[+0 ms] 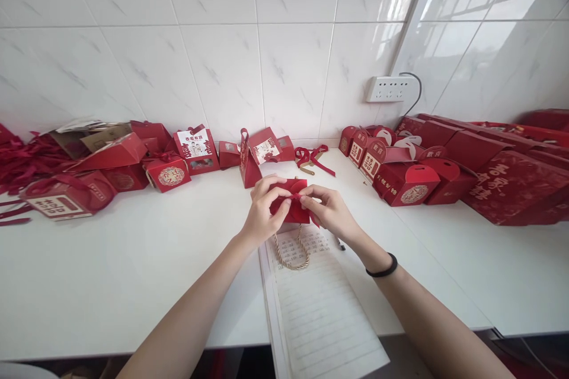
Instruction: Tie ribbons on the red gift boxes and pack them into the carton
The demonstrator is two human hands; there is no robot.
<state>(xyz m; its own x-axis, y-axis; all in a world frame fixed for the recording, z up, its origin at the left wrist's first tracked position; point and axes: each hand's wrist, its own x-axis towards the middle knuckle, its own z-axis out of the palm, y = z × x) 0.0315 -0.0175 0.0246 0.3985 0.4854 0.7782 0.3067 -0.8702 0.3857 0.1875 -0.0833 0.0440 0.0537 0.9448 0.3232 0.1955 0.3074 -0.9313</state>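
In the head view, a small red gift box (290, 215) stands in front of me, a twisted gold cord handle (294, 267) hanging from its near side. Across its top runs a red ribbon (295, 196). My left hand (265, 208) pinches the ribbon between thumb and fingers at the left of the middle. From the right, my right hand (326, 206) pinches the same ribbon, and a loose tail hangs below those fingertips. The fingers partly hide the ribbon, so the form of any knot cannot be made out. An open lined notebook (322, 308) lies beneath the cord and box.
Red gift boxes (168, 174) and a ribbon heap (26, 160) line the left side. Behind my hands are an upright box (249, 166) and a loose ribbon (311, 156). More boxes (406, 183) and large red bags (511, 189) crowd the right. A power strip (386, 89) hangs on the tiled wall.
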